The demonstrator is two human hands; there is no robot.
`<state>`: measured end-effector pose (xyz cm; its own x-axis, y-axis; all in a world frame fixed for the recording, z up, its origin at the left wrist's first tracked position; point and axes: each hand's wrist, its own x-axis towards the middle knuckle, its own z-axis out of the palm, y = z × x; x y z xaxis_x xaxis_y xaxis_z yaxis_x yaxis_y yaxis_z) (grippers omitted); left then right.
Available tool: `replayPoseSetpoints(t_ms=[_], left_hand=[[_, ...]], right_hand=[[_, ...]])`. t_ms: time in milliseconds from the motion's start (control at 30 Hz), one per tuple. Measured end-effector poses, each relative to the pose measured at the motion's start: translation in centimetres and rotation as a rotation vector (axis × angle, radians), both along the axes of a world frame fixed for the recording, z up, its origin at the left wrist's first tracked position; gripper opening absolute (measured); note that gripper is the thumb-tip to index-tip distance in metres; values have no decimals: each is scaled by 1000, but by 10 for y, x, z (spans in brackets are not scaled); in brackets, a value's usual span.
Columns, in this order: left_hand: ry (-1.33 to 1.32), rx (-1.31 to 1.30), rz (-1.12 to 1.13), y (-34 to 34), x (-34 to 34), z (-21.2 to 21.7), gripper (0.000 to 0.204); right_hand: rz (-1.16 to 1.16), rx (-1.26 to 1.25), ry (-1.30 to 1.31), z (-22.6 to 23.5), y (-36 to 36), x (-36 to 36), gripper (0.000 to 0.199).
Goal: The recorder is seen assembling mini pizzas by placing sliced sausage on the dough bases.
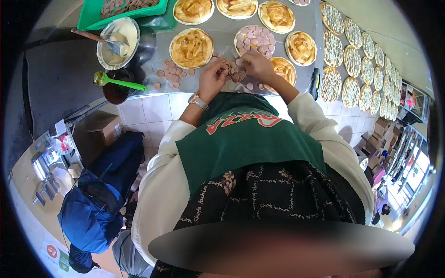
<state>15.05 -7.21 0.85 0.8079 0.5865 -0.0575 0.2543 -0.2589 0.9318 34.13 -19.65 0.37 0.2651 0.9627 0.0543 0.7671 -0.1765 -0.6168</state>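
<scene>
At the near edge of the metal table, my left hand [213, 79], wearing a wristwatch, bends its fingers into a pinch against a loose pile of sausage slices [226, 61]. Just to its right, my right hand [255, 66] is curled with its back to me, over the right side of that pile; its fingertips are hidden. Beyond the right hand, a round pizza base covered with pink sausage slices [255, 39] lies flat. A sauced base without slices [191, 47] is beyond my left hand. More loose slices [172, 73] are scattered on the table to the left.
Several sauced bases [276, 17] line the table [153, 51]. At left stand a bowl of cream-coloured sauce [130, 28] with a spatula, a dark sauce bowl [116, 95] under a green-handled utensil [125, 84], and a green crate [160, 8] of slices. Topped pizzas [331, 55] stand at right.
</scene>
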Motion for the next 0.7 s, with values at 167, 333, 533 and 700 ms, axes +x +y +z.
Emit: replayPoseSetpoints(t_ms=[167,333,533,700], left_hand=[[3,-40,10,3,-10,-5,14],[44,-33,3,3,-12,-1,15],[-19,13,12,2,-10,-3,12],[-86,32,2,4,0,-18,14]], right_hand=[[-309,-45,165,2,5,62,18],[-322,-248,-27,-7,12,71,20],[-307,-73,-247,-10,13,58,25],[-366,-109,-83,3,10,66,25]])
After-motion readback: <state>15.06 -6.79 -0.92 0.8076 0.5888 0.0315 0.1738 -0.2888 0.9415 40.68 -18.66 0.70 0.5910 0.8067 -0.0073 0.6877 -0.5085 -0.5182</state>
